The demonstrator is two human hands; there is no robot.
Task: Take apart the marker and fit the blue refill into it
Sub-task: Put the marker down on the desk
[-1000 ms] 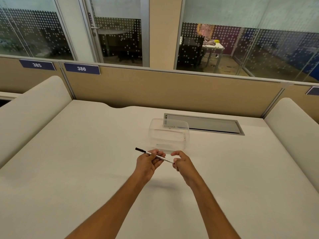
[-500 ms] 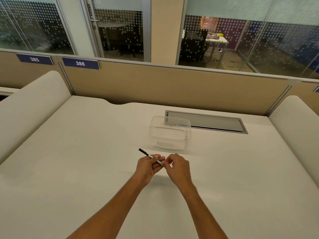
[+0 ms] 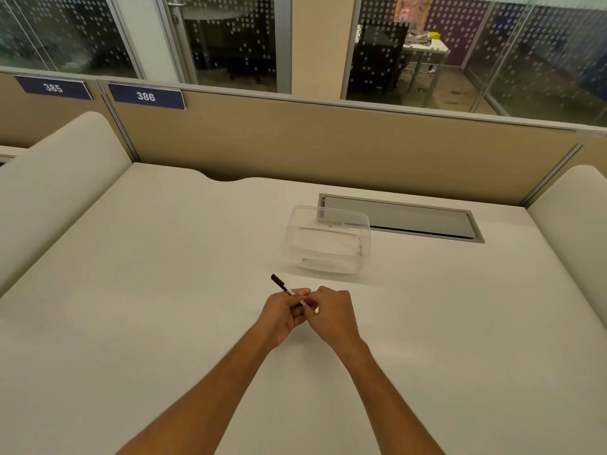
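here, both hands grip one marker above the surface.
left hand fingers curl round its barrel; right hand fingers pinch its near end.

Hidden and unclear parts.
marker: near end buried between left hand and right hand. Clear container: contents too faint to identify, label print unreadable. Both forearms cut by bottom edge.

Two bare forearms, no sleeves, bare hands
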